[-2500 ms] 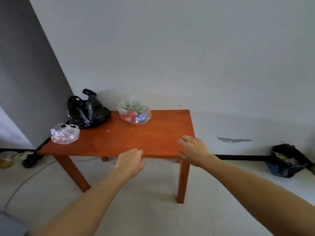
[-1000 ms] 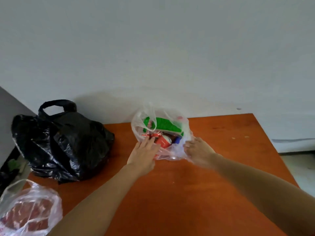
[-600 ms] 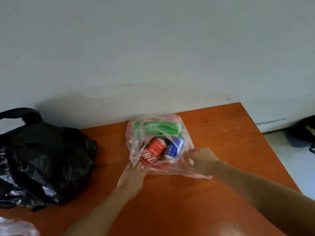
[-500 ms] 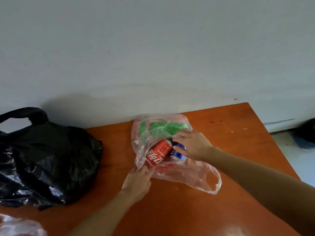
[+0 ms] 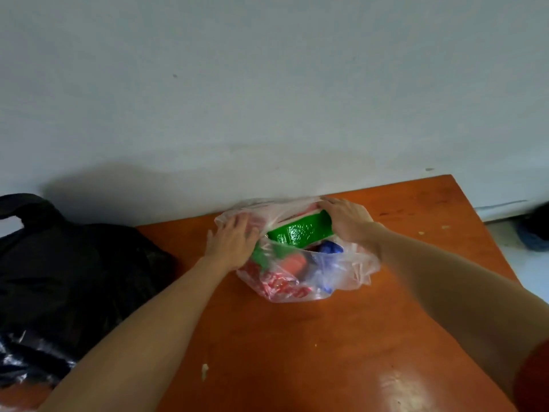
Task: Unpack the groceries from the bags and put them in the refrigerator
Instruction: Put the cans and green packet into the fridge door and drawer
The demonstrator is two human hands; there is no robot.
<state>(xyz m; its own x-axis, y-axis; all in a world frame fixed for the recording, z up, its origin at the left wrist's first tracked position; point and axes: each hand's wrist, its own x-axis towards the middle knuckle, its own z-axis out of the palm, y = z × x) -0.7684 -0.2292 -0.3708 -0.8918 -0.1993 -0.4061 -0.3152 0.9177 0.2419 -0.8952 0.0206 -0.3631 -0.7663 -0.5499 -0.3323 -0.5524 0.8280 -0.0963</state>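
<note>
A clear plastic bag sits on the orange wooden table near the wall. Inside it I see a green package, a red can and a blue can. My left hand lies flat with spread fingers against the bag's left side, pressing the plastic. My right hand is curled over the right end of the green package at the bag's mouth. Whether it grips the package itself or also the plastic is unclear.
A large black plastic bag fills the table's left side, close to my left forearm. The grey wall runs right behind the bags. The table's right edge drops to the floor, where a dark bag lies.
My right hand has moved from the blue can up to the green package. My left hand has moved from the table in front of the bag up onto its left side.
</note>
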